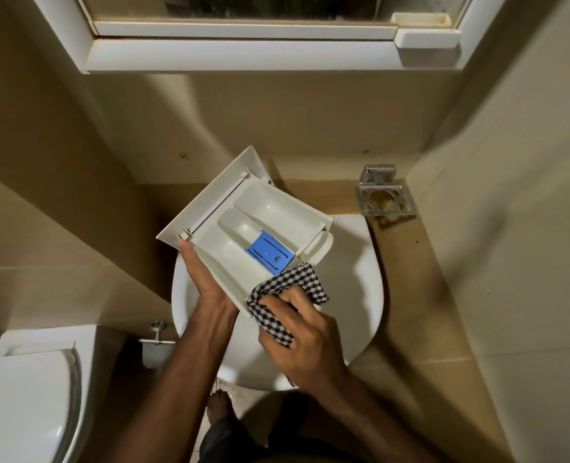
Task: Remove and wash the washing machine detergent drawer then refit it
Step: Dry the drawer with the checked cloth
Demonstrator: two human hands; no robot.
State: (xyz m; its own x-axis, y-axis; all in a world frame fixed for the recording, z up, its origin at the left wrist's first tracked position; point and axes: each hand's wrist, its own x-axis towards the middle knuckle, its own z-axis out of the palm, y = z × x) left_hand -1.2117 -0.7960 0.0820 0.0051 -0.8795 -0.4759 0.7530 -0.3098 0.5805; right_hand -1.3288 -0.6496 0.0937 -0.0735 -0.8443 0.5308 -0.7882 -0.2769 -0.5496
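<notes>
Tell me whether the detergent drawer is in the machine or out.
Out. The left hand holds the drawer over the sink, while the right hand presses a checked cloth against its corner.

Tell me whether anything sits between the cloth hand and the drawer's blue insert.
Nothing visible blocks it. The right hand grips the checked cloth at the detergent drawer's near corner, beside the uncovered blue insert; the left hand holds the other side.
</notes>
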